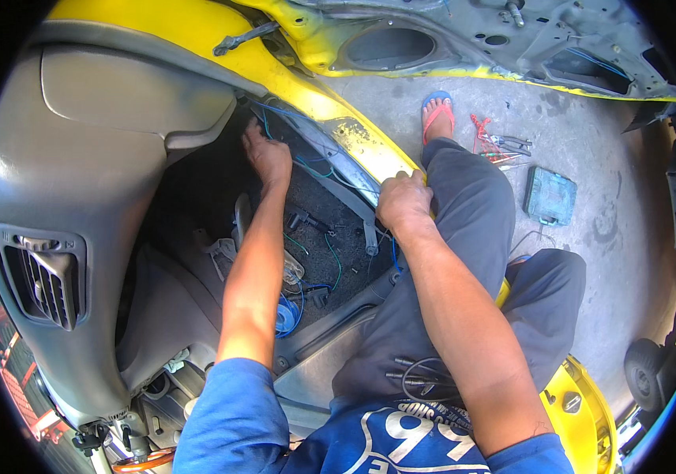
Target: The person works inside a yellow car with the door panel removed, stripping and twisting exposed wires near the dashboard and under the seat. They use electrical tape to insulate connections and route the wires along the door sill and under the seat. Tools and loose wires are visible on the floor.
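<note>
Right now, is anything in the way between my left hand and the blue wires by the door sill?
Nothing visible stands between your left hand and the blue wires just to its right. Its fingers point into shadow by the dashboard, so contact there is unclear.

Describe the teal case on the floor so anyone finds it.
Start at the stripped door panel across the top of the view, then drop to the grey concrete floor. The squarish teal case lies beside the trouser legs, just below the pliers. Its broad boxy shape sets it apart from these.
</note>
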Demonstrator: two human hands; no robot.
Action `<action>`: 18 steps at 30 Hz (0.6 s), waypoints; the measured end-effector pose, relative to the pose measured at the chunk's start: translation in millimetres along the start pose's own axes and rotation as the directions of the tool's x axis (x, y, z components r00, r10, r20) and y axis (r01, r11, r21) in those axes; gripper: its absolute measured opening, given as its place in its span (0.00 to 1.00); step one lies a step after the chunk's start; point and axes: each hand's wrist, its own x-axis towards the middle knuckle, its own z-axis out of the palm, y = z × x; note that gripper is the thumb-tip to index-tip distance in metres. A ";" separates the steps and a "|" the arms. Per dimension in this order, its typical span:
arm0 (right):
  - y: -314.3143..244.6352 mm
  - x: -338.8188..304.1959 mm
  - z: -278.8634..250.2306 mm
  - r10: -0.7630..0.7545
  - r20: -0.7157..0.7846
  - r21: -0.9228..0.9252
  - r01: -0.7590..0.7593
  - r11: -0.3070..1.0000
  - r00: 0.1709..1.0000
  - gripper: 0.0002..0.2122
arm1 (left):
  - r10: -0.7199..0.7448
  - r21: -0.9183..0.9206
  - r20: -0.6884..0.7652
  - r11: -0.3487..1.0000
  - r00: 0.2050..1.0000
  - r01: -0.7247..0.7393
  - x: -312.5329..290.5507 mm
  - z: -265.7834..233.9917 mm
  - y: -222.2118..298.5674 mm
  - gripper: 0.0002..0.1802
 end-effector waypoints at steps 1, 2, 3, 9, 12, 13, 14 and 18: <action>-0.6 -0.2 0.4 -0.021 0.013 0.006 0.021 1.000 1.000 0.17 | -0.179 -0.180 0.086 0.965 0.980 0.192 -0.1 0.1 1.2 0.31; -0.8 -0.8 0.4 -0.032 0.034 0.002 0.032 0.999 0.999 0.17 | -0.297 -0.268 0.143 0.907 0.944 0.326 -3.4 1.6 2.9 0.30; -0.5 -1.3 -0.1 -0.062 0.042 0.022 0.062 0.998 0.997 0.17 | -0.327 -0.227 0.153 0.907 0.932 0.355 -5.4 2.1 4.4 0.29; 2.6 -8.6 -5.0 -0.058 -0.015 0.083 0.059 0.995 0.998 0.16 | -0.507 -0.225 0.046 0.834 0.861 0.503 -50.3 -6.9 22.9 0.36; 4.4 -11.6 -3.6 -0.122 0.011 0.055 0.122 0.991 0.992 0.16 | -0.489 -0.477 0.592 0.429 0.641 0.767 -63.6 -20.4 39.4 0.43; 4.4 -12.8 -1.9 -0.168 0.056 0.020 0.167 0.986 0.984 0.16 | -0.462 -0.469 0.642 0.394 0.612 0.790 -65.3 -21.3 46.4 0.45; 4.7 -14.3 -0.1 -0.215 0.099 -0.018 0.218 0.976 0.972 0.16 | -0.433 -0.458 0.691 0.358 0.579 0.814 -67.4 -20.8 52.9 0.48; 6.0 -20.6 5.5 -0.443 0.227 0.017 0.452 0.892 0.867 0.16 | -0.311 -0.536 0.738 0.269 0.598 0.801 -59.9 -1.8 70.1 0.29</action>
